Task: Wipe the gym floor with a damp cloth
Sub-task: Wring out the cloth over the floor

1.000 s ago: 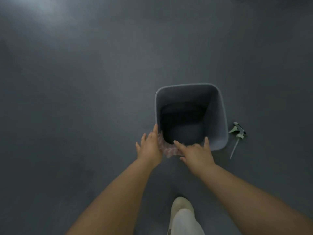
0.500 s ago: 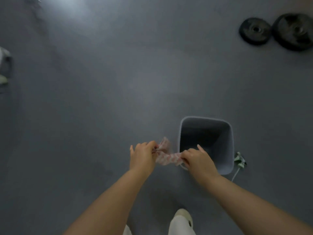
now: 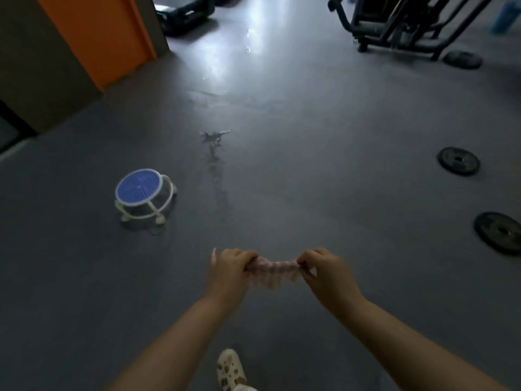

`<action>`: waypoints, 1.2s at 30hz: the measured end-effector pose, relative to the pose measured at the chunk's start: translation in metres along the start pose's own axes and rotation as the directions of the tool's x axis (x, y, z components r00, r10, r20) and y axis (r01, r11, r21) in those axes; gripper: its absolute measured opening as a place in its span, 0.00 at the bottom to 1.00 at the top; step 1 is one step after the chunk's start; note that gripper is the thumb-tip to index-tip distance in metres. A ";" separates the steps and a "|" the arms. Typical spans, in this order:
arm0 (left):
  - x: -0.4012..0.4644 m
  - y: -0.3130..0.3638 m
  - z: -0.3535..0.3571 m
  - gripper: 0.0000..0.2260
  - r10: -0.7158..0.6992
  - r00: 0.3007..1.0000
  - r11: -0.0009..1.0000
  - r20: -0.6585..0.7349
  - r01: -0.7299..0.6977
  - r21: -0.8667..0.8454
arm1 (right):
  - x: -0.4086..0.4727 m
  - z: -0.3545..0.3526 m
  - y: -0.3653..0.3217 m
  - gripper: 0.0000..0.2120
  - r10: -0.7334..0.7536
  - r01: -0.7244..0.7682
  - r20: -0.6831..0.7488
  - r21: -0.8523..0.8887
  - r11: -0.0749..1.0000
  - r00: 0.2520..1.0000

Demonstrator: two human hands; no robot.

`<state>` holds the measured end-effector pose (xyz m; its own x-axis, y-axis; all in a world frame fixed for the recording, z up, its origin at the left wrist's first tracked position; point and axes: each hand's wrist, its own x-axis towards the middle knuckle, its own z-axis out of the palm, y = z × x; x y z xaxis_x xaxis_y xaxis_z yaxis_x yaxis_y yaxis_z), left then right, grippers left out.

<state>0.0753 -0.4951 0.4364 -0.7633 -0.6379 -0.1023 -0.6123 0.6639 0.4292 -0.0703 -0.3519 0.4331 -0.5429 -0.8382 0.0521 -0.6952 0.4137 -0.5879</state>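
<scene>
A pink-and-white patterned cloth point(image 3: 272, 270) is stretched in the air between my two hands, above the dark grey gym floor point(image 3: 324, 170). My left hand point(image 3: 229, 270) grips its left end with curled fingers. My right hand point(image 3: 324, 273) pinches and grips its right end. The cloth's lower edge hangs in a loose frill between them. A wet trail and small puddle point(image 3: 215, 153) run across the floor ahead.
A low blue-topped round stool point(image 3: 142, 193) on white legs stands to the left. Two black weight plates point(image 3: 458, 160) point(image 3: 499, 232) lie at the right, a third point(image 3: 462, 60) by a gym machine point(image 3: 400, 21). An orange panel point(image 3: 95, 35) stands back left. My shoe point(image 3: 229, 369) shows below.
My view has lifted from the grey bin to the open floor; the bin and spray nozzle are out of sight. Both hands took the cloth from the bin's rim and pulled it taut.
</scene>
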 end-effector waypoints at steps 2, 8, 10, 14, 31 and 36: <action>0.032 -0.032 -0.040 0.14 -0.035 0.999 0.998 0.042 0.033 0.049 | 0.047 0.009 -0.037 0.03 -0.002 0.002 0.003 0.009 1.000 1.000; 0.129 -0.136 -0.132 0.10 -0.081 0.996 0.988 -0.027 0.084 0.128 | 0.191 0.046 -0.126 0.05 -0.011 0.011 0.011 0.022 1.000 1.000; 0.160 -0.167 -0.155 0.10 -0.107 0.993 0.978 -0.044 0.114 0.174 | 0.239 0.061 -0.146 0.06 -0.034 0.034 0.019 0.007 0.999 0.999; 0.227 -0.232 -0.193 0.11 -0.152 0.984 0.969 -0.090 0.166 0.184 | 0.337 0.095 -0.182 0.07 -0.083 0.083 0.039 -0.010 0.996 0.996; 0.542 -0.468 -0.341 0.11 -0.200 0.979 0.953 0.045 0.184 0.242 | 0.719 0.223 -0.297 0.06 -0.089 0.095 0.074 -0.085 0.992 0.993; 0.622 -0.524 -0.371 0.11 -0.091 0.987 0.957 0.129 0.052 0.284 | 0.788 0.259 -0.318 0.02 -0.012 0.012 0.001 -0.124 0.992 1.000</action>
<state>-0.0028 -1.3845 0.4806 -0.7243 -0.6403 -0.2558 -0.6841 0.7135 0.1510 -0.1549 -1.2362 0.4526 -0.5337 -0.8437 0.0585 -0.7548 0.4440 -0.4828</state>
